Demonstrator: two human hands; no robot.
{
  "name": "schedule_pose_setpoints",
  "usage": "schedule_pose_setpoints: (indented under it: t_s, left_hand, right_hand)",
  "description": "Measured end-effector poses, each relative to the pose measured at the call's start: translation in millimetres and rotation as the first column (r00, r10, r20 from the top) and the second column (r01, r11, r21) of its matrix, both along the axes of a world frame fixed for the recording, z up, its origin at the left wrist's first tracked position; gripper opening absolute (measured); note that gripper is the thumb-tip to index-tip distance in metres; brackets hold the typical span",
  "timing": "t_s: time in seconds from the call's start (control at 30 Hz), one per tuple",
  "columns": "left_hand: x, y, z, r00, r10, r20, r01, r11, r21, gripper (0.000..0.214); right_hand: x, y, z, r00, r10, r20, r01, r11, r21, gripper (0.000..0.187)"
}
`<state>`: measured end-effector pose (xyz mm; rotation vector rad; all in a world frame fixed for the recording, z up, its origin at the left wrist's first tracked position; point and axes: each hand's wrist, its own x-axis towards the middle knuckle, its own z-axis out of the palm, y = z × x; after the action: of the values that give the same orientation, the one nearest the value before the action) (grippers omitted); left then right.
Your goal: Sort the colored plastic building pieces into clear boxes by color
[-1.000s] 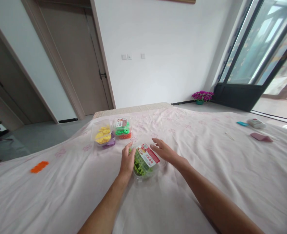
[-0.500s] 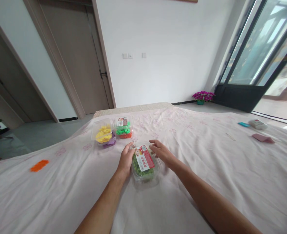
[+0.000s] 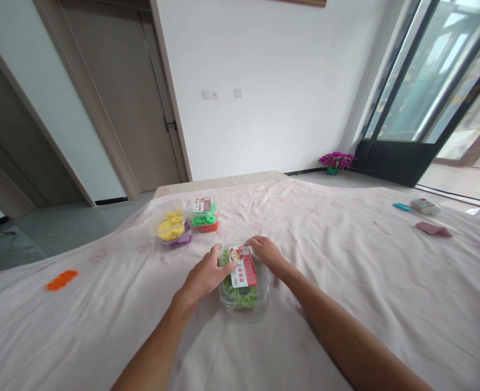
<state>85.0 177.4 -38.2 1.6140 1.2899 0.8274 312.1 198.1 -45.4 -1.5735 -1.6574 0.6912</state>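
Note:
A clear plastic box (image 3: pixel 244 296) of green pieces, with a red and white label on its lid, rests on the cloth in front of me. My left hand (image 3: pixel 209 272) grips its left side, the thumb lying over the label's edge and the fingers along the far left rim. At the far right corner, my right hand (image 3: pixel 266 254) has its fingers bent around the rim; its thumb is hard to make out. The lid appears to lie on the box, and I cannot tell whether it is fully pressed down.
Farther left stand a box of yellow pieces (image 3: pixel 171 227) above purple ones, and a box of green pieces (image 3: pixel 203 219) above orange ones. An orange piece (image 3: pixel 62 280) lies at the left. A pink item (image 3: pixel 434 228) and a white packet (image 3: pixel 425 206) are at the right.
My left thumb has moved from the box's edge onto the label, and that hand spreads wider over the side. My right fingers have come down around the far right corner.

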Motion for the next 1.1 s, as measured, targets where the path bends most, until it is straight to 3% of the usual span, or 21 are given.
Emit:
schedule_pose_setpoints:
  t_s: [0.1,0.27,0.5,0.73,0.93,1.1]
  left_hand:
    - [-16.7,-14.3,12.4,0.987,-0.121,-0.107,0.113,0.990,-0.082,0.081]
    - [-15.7,-42.5,24.2,0.953,-0.296,0.062,0.300,0.906,-0.297,0.076]
    - [-10.7,-61.5,31.3,0.932,-0.333,0.144,0.362,0.856,-0.369,0.078]
    - [-16.4,-64.0,28.2,0.861,-0.321,0.395,0.492,0.723,-0.485,0.086]
    - [-8.1,-70.1,24.6,0.858,-0.252,0.447,0.467,0.744,-0.478,0.107]
    - [0.0,-74.9,19.9,0.875,-0.188,0.445,0.404,0.791,-0.460,0.108]
  right_hand:
    - [0.9,0.1,-4.5,1.000,0.007,-0.006,-0.007,1.000,0.020,0.037]
    - [0.8,-2.7,-6.2,0.997,0.045,-0.064,-0.041,0.998,0.051,0.042]
    - [2.8,-13.8,5.4,0.989,0.078,-0.127,-0.081,0.997,-0.017,0.043]
    - [3.8,-13.5,5.0,0.976,0.074,-0.207,-0.077,0.997,-0.008,0.039]
    - [3.5,-18.7,7.9,0.952,0.024,-0.306,-0.049,0.996,-0.074,0.030]
    - [11.1,-25.0,14.0,0.903,0.090,-0.420,-0.181,0.966,-0.183,0.027]
